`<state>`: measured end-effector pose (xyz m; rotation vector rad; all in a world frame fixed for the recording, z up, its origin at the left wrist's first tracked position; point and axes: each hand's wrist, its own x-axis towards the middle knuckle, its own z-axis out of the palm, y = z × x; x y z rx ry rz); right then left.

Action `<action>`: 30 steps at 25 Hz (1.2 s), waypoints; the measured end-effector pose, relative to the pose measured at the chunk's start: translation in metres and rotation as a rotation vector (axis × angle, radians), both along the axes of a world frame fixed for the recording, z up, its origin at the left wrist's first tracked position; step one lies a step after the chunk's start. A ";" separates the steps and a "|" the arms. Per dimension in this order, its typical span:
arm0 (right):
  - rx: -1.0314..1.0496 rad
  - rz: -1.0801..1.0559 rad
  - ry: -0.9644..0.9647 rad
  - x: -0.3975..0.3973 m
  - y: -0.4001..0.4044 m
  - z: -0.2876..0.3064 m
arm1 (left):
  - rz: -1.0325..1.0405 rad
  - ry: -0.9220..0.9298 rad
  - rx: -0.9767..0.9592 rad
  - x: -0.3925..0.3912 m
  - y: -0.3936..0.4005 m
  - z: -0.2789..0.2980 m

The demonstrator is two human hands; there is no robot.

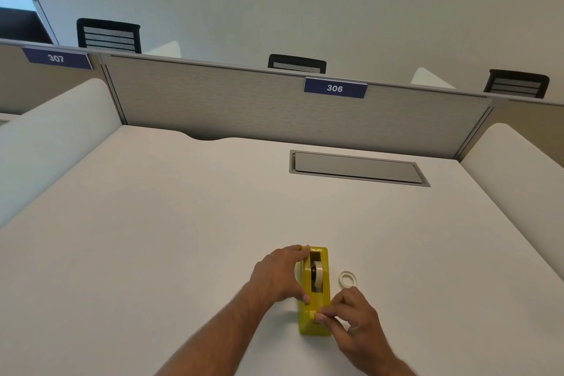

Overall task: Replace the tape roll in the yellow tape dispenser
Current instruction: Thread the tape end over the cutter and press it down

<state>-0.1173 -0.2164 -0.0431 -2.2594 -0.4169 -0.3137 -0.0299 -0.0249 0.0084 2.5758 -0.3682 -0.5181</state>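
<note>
The yellow tape dispenser [317,296] stands on the white desk [183,223], long axis pointing away from me. A cream tape roll [318,275] on a dark hub sits upright in its slot. My left hand [280,275] grips the dispenser's left side, thumb near the front and fingers over the far end. My right hand [351,320] pinches at the cutter end of the dispenser with thumb and forefinger; whether tape is between them is too small to tell. An empty whitish tape ring [348,279] lies flat on the desk just right of the dispenser.
A grey cable hatch [357,166] is set into the desk at the back right. A grey partition [274,101] with a "306" label closes the far side, and white side screens [55,137] flank the desk. Black chair backs show beyond.
</note>
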 end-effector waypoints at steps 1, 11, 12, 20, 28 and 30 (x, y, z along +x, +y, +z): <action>-0.016 0.009 -0.011 0.000 -0.001 0.000 | 0.001 0.002 -0.001 0.000 0.000 0.000; -0.303 0.126 -0.259 -0.003 -0.007 0.009 | 0.006 0.000 0.013 0.000 -0.002 -0.002; -0.307 0.130 -0.276 -0.002 -0.007 0.009 | 0.007 0.000 0.013 -0.001 -0.002 -0.002; -0.295 0.146 -0.312 -0.001 -0.006 0.006 | 0.006 -0.018 0.006 -0.002 -0.001 -0.002; -0.308 0.121 -0.325 -0.014 -0.012 0.017 | -0.027 -0.051 0.026 -0.002 0.008 -0.001; -0.217 0.045 -0.428 -0.002 -0.014 0.045 | 0.017 -0.118 -0.044 0.005 0.012 0.008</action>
